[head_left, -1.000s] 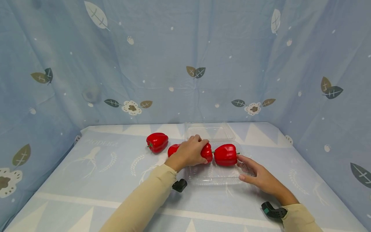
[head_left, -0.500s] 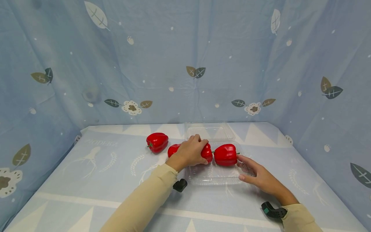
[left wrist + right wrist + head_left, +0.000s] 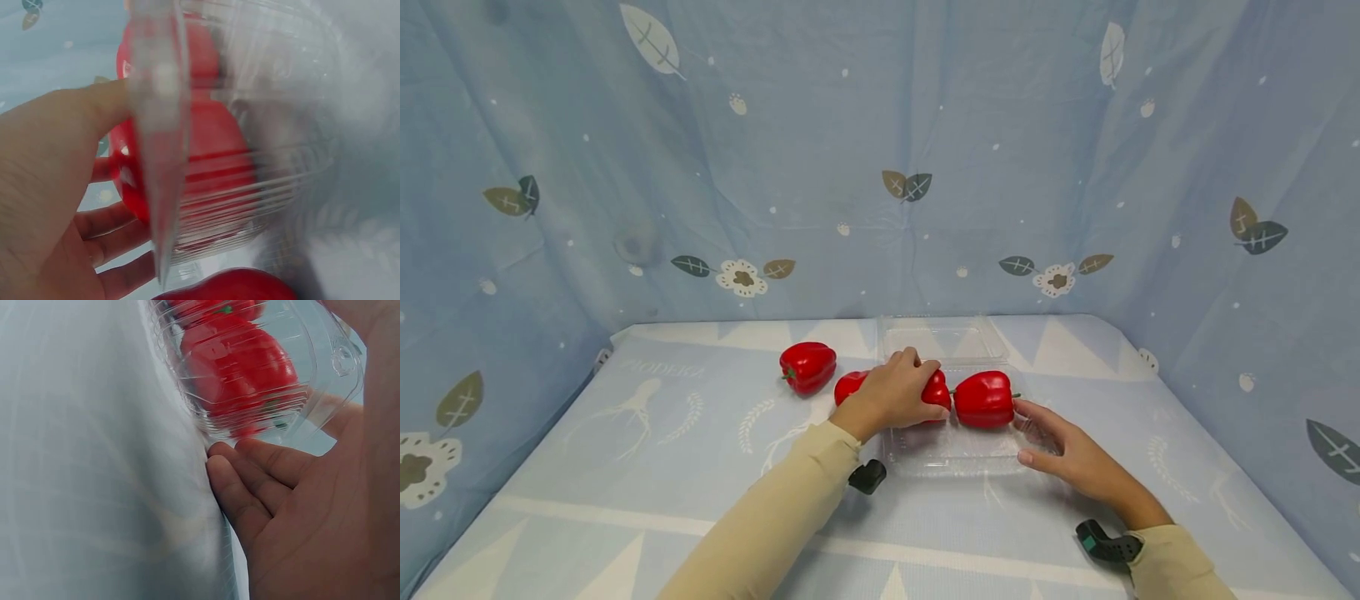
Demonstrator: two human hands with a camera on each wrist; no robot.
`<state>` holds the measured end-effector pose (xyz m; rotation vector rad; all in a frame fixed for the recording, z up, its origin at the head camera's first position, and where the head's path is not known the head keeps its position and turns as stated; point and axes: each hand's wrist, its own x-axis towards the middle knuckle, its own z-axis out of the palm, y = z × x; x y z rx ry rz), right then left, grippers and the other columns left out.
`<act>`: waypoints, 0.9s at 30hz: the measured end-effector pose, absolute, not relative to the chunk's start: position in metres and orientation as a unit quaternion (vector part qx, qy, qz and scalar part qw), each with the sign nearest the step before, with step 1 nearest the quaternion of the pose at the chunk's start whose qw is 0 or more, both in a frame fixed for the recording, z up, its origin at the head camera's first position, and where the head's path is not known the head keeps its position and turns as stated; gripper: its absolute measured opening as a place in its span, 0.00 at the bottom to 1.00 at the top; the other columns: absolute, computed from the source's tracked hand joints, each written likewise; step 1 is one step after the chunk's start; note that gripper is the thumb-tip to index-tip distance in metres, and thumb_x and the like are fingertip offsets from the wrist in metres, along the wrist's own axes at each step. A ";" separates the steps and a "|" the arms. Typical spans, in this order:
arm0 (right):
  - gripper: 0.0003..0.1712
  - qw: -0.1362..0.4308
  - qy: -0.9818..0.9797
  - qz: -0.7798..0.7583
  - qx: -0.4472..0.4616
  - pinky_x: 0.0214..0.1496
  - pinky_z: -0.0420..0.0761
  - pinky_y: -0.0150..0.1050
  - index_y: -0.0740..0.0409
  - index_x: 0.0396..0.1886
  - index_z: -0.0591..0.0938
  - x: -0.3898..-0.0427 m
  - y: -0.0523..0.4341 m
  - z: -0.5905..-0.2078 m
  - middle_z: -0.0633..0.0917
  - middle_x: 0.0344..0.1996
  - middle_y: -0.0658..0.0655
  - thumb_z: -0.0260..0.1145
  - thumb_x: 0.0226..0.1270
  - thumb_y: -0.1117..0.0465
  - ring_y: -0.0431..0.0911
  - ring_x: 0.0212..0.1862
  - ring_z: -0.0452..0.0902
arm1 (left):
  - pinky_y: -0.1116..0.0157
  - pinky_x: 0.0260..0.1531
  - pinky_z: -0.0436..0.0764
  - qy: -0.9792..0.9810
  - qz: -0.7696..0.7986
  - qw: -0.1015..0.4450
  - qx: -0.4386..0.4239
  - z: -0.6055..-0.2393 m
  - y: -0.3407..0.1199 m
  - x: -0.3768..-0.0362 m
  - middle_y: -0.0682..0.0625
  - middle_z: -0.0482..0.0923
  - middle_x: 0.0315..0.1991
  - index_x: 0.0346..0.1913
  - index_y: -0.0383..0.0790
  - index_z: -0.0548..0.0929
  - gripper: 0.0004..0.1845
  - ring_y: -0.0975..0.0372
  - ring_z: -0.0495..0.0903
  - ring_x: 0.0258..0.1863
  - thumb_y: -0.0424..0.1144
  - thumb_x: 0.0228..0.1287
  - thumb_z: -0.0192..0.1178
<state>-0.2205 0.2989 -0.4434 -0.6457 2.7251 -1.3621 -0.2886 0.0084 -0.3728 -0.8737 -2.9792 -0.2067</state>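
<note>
- Left hand (image 3: 891, 396) is gripping pepper 2 (image 3: 934, 392) with fingers curled over it, at the clear tray's (image 3: 951, 454) left edge.
- Right hand (image 3: 1063, 450) is lying relaxed, fingers straight, touching the tray's right rim.
- Pepper 3 (image 3: 983, 399) is sitting in the tray.
- Pepper 1 (image 3: 807, 366) is lying apart on the tablecloth (image 3: 625, 467).

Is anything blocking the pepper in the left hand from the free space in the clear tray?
Nothing visible. The left hand grips a red bell pepper at the clear plastic tray's left edge; another red pepper lies inside to its right, with bare tray floor nearer the camera.
</note>
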 end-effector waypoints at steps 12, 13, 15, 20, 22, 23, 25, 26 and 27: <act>0.39 0.012 0.879 -0.434 -0.198 0.64 0.69 0.47 0.46 0.72 0.61 -0.220 0.299 -0.442 0.67 0.68 0.55 0.66 0.63 0.52 0.54 0.66 0.66 | 0.56 0.45 0.79 -0.961 -0.042 0.025 -0.272 -0.367 0.010 -0.285 0.49 0.71 0.55 0.67 0.51 0.69 0.38 0.58 0.71 0.51 0.61 0.54 0.63; 0.39 0.013 0.879 -0.434 -0.198 0.63 0.69 0.45 0.46 0.72 0.61 -0.220 0.299 -0.442 0.67 0.68 0.55 0.66 0.63 0.53 0.54 0.66 0.66 | 0.56 0.45 0.79 -0.962 -0.045 0.022 -0.270 -0.367 0.009 -0.285 0.49 0.70 0.55 0.67 0.52 0.69 0.39 0.58 0.70 0.51 0.62 0.53 0.63; 0.39 0.014 0.878 -0.435 -0.199 0.63 0.69 0.44 0.46 0.72 0.61 -0.220 0.299 -0.443 0.67 0.68 0.55 0.66 0.64 0.53 0.54 0.66 0.66 | 0.56 0.44 0.80 -0.961 -0.054 0.020 -0.270 -0.368 0.007 -0.285 0.49 0.70 0.55 0.68 0.51 0.69 0.40 0.59 0.70 0.51 0.63 0.53 0.64; 0.39 0.011 0.876 -0.437 -0.202 0.64 0.66 0.56 0.47 0.72 0.61 -0.221 0.300 -0.445 0.67 0.68 0.55 0.66 0.64 0.53 0.55 0.66 0.66 | 0.57 0.43 0.81 -0.958 -0.103 0.028 -0.267 -0.369 0.000 -0.286 0.50 0.71 0.55 0.66 0.50 0.70 0.38 0.59 0.71 0.51 0.63 0.54 0.63; 0.40 0.009 0.876 -0.437 -0.205 0.63 0.65 0.57 0.47 0.73 0.61 -0.221 0.299 -0.445 0.67 0.68 0.55 0.66 0.64 0.53 0.55 0.66 0.66 | 0.57 0.43 0.81 -0.956 -0.123 0.041 -0.261 -0.369 -0.004 -0.286 0.50 0.72 0.55 0.65 0.50 0.71 0.35 0.59 0.72 0.51 0.62 0.57 0.61; 0.40 0.008 0.875 -0.437 -0.206 0.63 0.65 0.57 0.47 0.73 0.61 -0.221 0.300 -0.445 0.66 0.68 0.55 0.66 0.64 0.53 0.54 0.66 0.66 | 0.57 0.43 0.81 -0.955 -0.132 0.050 -0.259 -0.369 -0.006 -0.286 0.50 0.73 0.55 0.65 0.50 0.72 0.34 0.59 0.72 0.51 0.61 0.58 0.60; 0.39 0.007 0.876 -0.435 -0.207 0.63 0.66 0.56 0.46 0.72 0.61 -0.221 0.300 -0.445 0.66 0.69 0.55 0.66 0.64 0.53 0.54 0.66 0.66 | 0.56 0.44 0.81 -0.953 -0.149 0.067 -0.255 -0.369 -0.012 -0.286 0.51 0.74 0.54 0.63 0.51 0.74 0.30 0.59 0.74 0.51 0.60 0.60 0.59; 0.39 0.007 0.876 -0.435 -0.208 0.63 0.66 0.55 0.46 0.72 0.61 -0.221 0.300 -0.445 0.66 0.69 0.54 0.66 0.64 0.53 0.54 0.66 0.66 | 0.56 0.45 0.80 -0.952 -0.158 0.075 -0.252 -0.368 -0.015 -0.285 0.51 0.75 0.54 0.62 0.51 0.76 0.28 0.59 0.74 0.51 0.59 0.61 0.58; 0.39 0.008 0.876 -0.435 -0.208 0.63 0.67 0.55 0.46 0.72 0.61 -0.221 0.300 -0.445 0.66 0.69 0.54 0.66 0.64 0.53 0.54 0.66 0.66 | 0.56 0.45 0.80 -0.951 -0.167 0.084 -0.248 -0.368 -0.018 -0.285 0.52 0.75 0.53 0.61 0.51 0.77 0.27 0.60 0.75 0.50 0.58 0.61 0.58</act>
